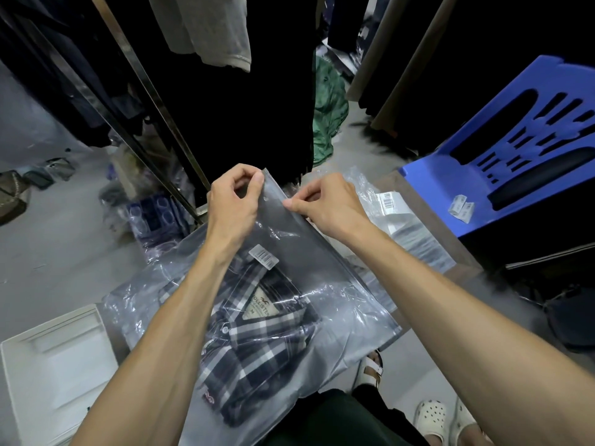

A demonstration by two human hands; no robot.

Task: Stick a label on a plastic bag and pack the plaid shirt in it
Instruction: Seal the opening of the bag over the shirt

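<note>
A clear plastic bag (322,252) lies across my lap with the folded plaid shirt (254,346) inside it, collar tag facing up. A white barcode label (264,256) is stuck on the bag's upper part. My left hand (235,201) pinches the bag's top left corner at the zip strip. My right hand (325,204) pinches the same top edge a little to the right, thumb and fingers closed on the strip.
A blue plastic chair (521,146) stands at the right with loose labels (462,204) on its seat. A pile of empty bags with a barcode sheet (389,201) lies beside it. A white tray (58,365) sits at lower left. Dark hanging clothes and a rack fill the area ahead.
</note>
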